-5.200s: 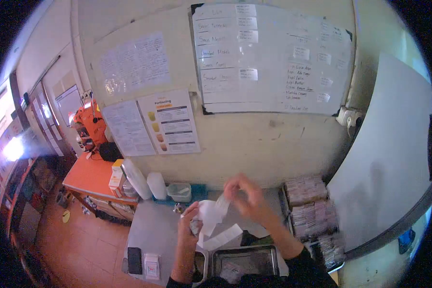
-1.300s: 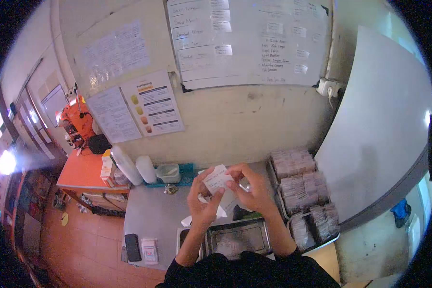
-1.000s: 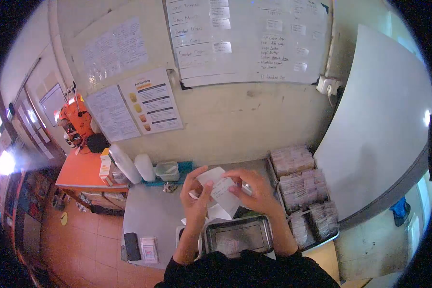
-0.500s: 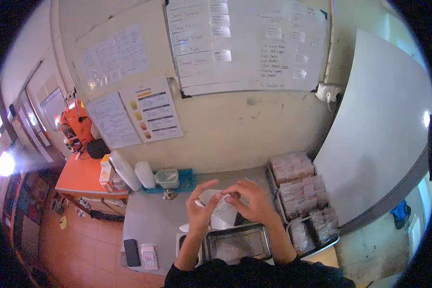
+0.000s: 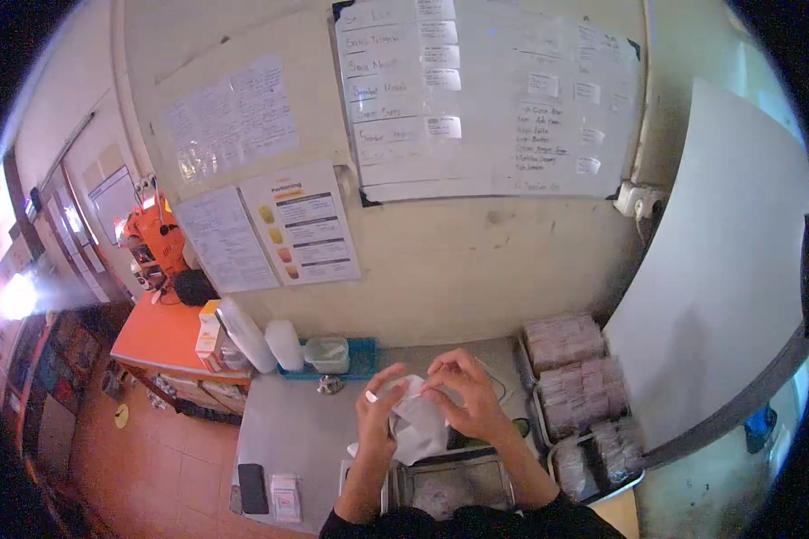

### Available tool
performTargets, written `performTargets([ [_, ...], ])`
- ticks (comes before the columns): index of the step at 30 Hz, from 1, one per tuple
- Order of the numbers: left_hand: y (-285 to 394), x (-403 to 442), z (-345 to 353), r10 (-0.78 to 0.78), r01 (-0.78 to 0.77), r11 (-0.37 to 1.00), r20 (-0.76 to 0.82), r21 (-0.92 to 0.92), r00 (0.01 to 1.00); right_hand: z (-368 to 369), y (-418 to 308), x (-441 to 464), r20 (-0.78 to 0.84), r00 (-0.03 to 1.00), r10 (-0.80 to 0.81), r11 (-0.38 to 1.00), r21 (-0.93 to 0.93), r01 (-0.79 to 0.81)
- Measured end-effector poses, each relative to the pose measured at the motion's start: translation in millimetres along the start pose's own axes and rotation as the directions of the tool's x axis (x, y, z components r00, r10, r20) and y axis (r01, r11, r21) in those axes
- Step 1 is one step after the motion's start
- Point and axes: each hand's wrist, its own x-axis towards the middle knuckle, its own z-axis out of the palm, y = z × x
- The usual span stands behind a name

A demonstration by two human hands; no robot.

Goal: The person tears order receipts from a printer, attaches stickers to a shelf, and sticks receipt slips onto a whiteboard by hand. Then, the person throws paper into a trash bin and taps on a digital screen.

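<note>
My left hand (image 5: 382,411) is closed on a white label strip (image 5: 409,390) with faint printing, and a small bright white piece shows at its fingers. On the strip's right side, my right hand (image 5: 466,397) pinches the edge between thumb and fingertips. Beneath both hands lies a crumpled white sheet (image 5: 420,437), partly hidden by the left hand; its exact kind is unclear. Close to my body is a shallow metal tray (image 5: 497,497) with something pale and clear in it. A green item (image 5: 520,427) shows just past my right wrist.
Trays of small clear packets (image 5: 582,395) line the right side. At the back stand a teal tray (image 5: 364,359) and a clear tub (image 5: 327,355). A phone (image 5: 253,489) and a packet (image 5: 285,498) lie front left. A whiteboard (image 5: 503,171) hangs ahead.
The view has tilted up and turned a little left. The label between my hands has turned and its print shows less; more of the white sheet below is visible.
</note>
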Motion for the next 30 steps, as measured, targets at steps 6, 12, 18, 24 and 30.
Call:
performTargets([
  [6,-10.9,20.0,-39.9,0.104,-0.117,0.993,-0.334,-0.02,0.937,-0.2,35.9,59.7,0.026,1.0,-0.015,0.967,0.256,0.008],
  [12,-20.3,18.2,-49.9,0.278,-0.216,0.951,-0.305,0.222,0.911,-19.8,106.3,195.5,-0.488,0.869,-0.083,0.995,0.004,0.098],
  [18,-38.0,26.7,-55.3,0.265,-0.156,0.939,-0.356,0.305,0.896,-26.2,138.1,275.7,-0.674,0.67,-0.311,0.95,-0.19,0.249],
  [24,-47.1,30.4,-66.5,0.245,-0.152,0.953,-0.37,0.263,0.896,-31.0,150.4,289.8,-0.695,0.631,-0.344,0.939,-0.253,0.233],
  [30,-44.2,30.2,-61.8,0.247,-0.138,0.95,-0.401,0.28,0.882,-28.3,150.1,293.1,-0.706,0.619,-0.344,0.939,-0.262,0.223],
])
